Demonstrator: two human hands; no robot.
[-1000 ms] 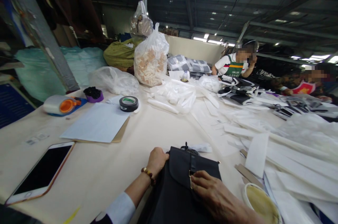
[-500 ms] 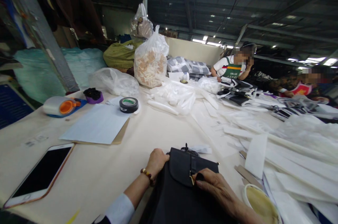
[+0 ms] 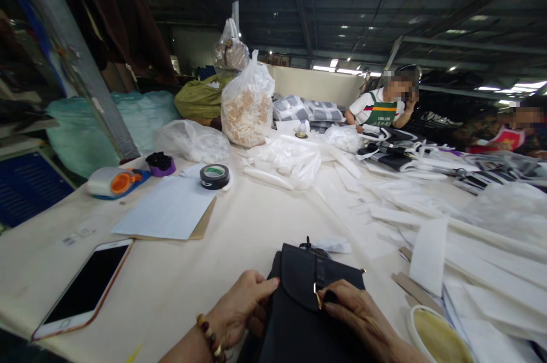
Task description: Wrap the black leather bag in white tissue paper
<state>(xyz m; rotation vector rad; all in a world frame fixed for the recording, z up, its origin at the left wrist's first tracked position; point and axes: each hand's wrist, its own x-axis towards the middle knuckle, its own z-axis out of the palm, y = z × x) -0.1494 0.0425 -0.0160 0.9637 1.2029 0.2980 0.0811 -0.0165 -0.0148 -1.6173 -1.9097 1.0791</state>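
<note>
L hand (image 3: 243, 309) slid down matte black bag (image 3: 299, 326), R hand (image 3: 361, 320) at metal clasp (image 3: 317, 296).

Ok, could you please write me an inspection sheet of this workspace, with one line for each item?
Surface: cream table, right side covered with white strips.
Job's things: black bag at near edge, flap down, metal clasp.
Clutter: phone, clipboard, tape roll, tape dispenser, plastic bags.
Hands: left hand grips black bag's side; right hand at metal clasp.
Cables: nothing seen.
Surroundings: two other persons seated far right.
</note>
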